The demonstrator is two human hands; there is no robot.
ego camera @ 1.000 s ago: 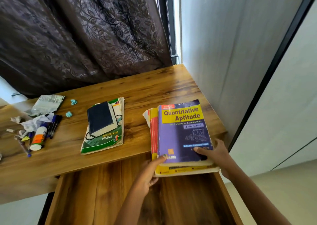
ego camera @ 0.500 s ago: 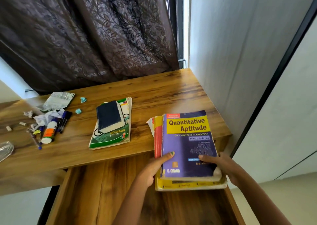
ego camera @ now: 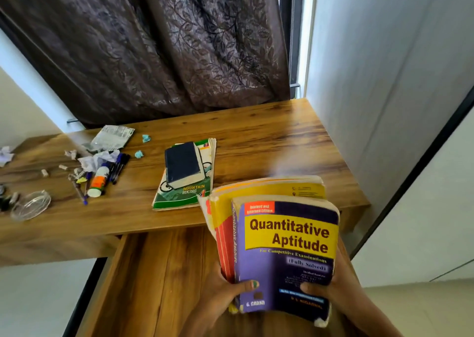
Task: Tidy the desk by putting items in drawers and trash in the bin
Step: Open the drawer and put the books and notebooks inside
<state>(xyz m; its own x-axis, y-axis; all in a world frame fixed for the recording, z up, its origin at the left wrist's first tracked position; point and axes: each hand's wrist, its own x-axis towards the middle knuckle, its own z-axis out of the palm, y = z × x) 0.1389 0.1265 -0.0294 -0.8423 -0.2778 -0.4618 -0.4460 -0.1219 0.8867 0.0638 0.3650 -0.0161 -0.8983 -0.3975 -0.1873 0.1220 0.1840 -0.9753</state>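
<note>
Both hands grip the books (ego camera: pixel 284 249) over the open drawer (ego camera: pixel 159 280), the left hand (ego camera: pixel 225 289) and right hand (ego camera: pixel 331 289) each with a thumb on top

Daylight enters through a narrow bright strip beside the dark curtain (ego camera: pixel 143 44) at 12 o'clock and washes the pale wall (ego camera: pixel 384 67) at 2 o'clock. The wooden desk (ego camera: pixel 256 136) shows a soft hazy glare near centre. The view is bright and evenly lit, with faint shadows. Wide-angle bending curves the edges. The purple book (ego camera: pixel 287 254) at 5 o'clock is slightly motion-blurred at its lower edge.
</note>
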